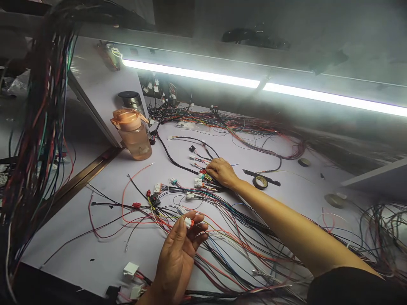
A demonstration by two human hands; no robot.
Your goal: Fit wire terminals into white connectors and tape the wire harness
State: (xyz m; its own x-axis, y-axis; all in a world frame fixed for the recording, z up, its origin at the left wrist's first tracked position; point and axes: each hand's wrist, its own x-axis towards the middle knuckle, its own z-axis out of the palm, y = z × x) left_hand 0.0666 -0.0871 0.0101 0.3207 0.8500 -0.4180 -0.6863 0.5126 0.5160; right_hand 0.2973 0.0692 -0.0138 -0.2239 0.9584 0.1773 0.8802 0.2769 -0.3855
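My left hand [178,254], palm up near the front of the table, pinches a small white and orange connector [188,222] between thumb and fingers. Farther back, my right hand [222,173] reaches down over a cluster of plugs at the end of a wire bundle. Its fingers are bent at a red connector [202,172], and what they grip is hidden. Just in front of that hand lies a white multi-pin connector [199,182]. Between the hands runs a dark wire bundle [229,203]. A black connector [154,200] and a red plug [136,205] lie to the left.
An orange-lidded bottle [132,135] stands at the back left before a dark-lidded flask [130,99]. A tape roll [260,182] and a black blade-shaped tool [270,178] lie right of my right hand. Many wires hang at the left [47,127]. A light tube [190,75] spans the back.
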